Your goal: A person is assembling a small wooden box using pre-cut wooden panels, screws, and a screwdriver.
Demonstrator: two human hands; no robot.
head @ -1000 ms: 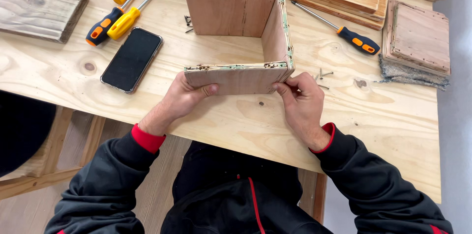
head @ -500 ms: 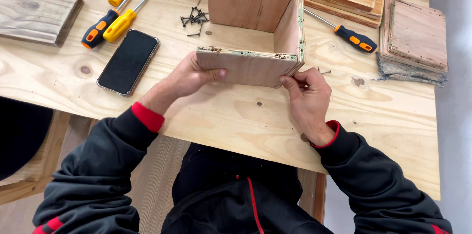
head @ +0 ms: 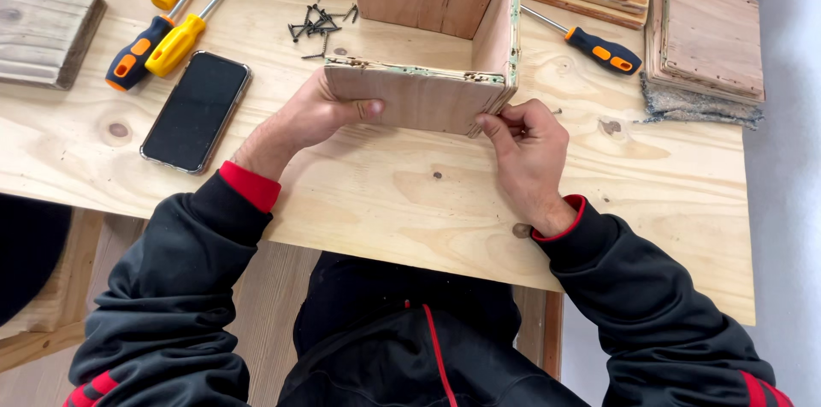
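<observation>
Left hand grasps wooden box frame at near-left corner | right hand pinches near-right corner | frame apparently resting on plywood table, beside screws

A pale plywood worktable stood on a wooden frame over a grey floor under even, soft light.
</observation>
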